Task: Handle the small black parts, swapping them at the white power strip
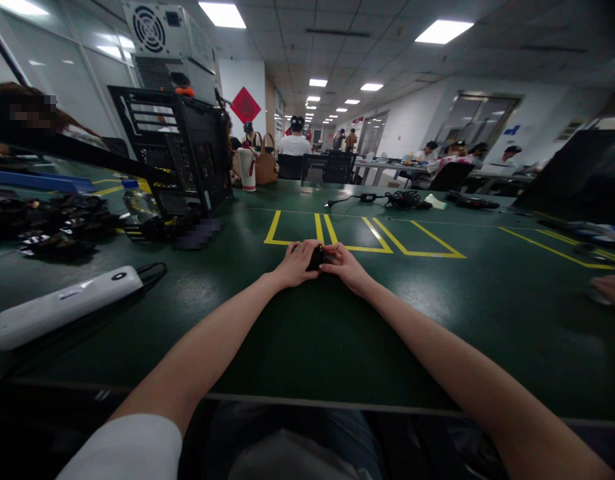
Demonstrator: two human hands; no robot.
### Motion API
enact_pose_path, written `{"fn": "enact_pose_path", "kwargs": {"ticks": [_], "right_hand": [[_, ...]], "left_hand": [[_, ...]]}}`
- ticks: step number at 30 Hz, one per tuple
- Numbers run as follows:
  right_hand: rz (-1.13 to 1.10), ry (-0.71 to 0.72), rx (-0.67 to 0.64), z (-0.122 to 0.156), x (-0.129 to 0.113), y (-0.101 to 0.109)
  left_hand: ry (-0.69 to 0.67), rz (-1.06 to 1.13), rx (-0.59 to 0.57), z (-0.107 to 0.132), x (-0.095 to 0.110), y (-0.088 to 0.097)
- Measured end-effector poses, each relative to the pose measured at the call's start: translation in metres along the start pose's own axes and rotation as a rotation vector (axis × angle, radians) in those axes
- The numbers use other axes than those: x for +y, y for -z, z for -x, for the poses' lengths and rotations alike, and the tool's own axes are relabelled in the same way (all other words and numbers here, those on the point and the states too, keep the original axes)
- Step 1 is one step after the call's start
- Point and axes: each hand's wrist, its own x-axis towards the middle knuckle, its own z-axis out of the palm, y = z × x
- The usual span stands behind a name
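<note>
On the dark green bench [307,340], toward 12 o'clock, the left hand [295,262] and right hand [345,265] were found pinching a small black part [316,258] between them. A slip was judged possible; it could be lost against the dark surface.

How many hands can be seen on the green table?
3. The left hand and right hand hold a small black object at centre; another person's hand lies at the right edge. More may be hidden.

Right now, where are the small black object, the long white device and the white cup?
small black object [316,257]: head view, its top.
long white device [62,307]: head view, its middle.
white cup [247,175]: head view, its side.
</note>
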Motion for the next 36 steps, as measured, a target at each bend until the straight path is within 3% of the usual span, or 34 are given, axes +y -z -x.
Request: {"fn": "enact_pose_path", "kwargs": {"ticks": [8, 18, 30, 36], "right_hand": [[0.094, -0.001, 0.067, 0.0006, -0.0032, -0.0037], [0.049, -0.012, 0.009, -0.0001, -0.0011, -0.0011], [0.115, -0.02, 0.079, -0.001, -0.0012, -0.0036], [0.06, 0.047, 0.048, 0.0026, -0.002, -0.0033]], "left_hand": [[0.009, 0.001, -0.002, -0.0005, -0.0014, -0.0013], [0.015, 0.002, 0.0, -0.0004, -0.0003, -0.0011], [-0.001, -0.01, 0.018, -0.0003, -0.0014, -0.0022], [0.006, -0.009, 0.002, -0.0007, -0.0013, -0.0009]]}}
